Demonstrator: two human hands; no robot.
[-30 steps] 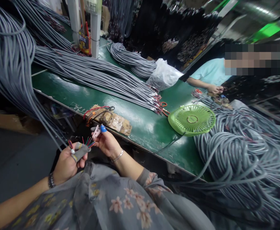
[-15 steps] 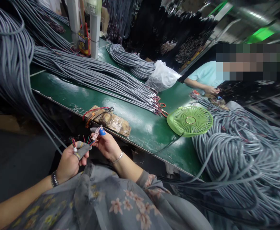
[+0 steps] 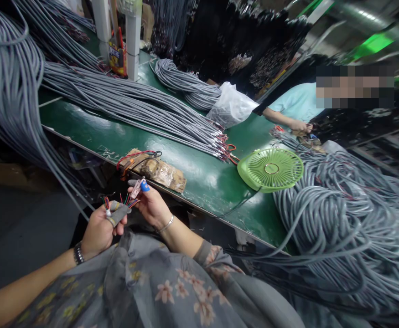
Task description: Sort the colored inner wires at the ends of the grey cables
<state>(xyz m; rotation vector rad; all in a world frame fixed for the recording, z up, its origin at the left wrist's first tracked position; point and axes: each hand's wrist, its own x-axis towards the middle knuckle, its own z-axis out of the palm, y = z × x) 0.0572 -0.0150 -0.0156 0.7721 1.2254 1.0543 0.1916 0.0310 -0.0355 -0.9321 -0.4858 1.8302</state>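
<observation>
My left hand (image 3: 98, 232), in grey finger covers, is closed around the end of a grey cable. Thin coloured wires (image 3: 127, 200) fan out of it toward my other hand. My right hand (image 3: 153, 210) pinches a small pale pink piece (image 3: 136, 188) between the blue-covered thumb and a grey-covered finger; its exact kind is too small to make out. The wire tips lie close by the pink piece, and I cannot tell whether they touch it. Both hands are held above my lap, just short of the bench edge.
On the green bench (image 3: 199, 175) lie a taped cardboard block (image 3: 161, 171), a long bundle of grey cables (image 3: 134, 105) and a green fan (image 3: 271, 168). A big cable heap (image 3: 339, 218) is at right. Across the bench, a person's hand (image 3: 300, 126) works by some cables.
The view has shifted slightly. Both hands keep their grips and nearly the same places; the coloured wires have moved only a little.
</observation>
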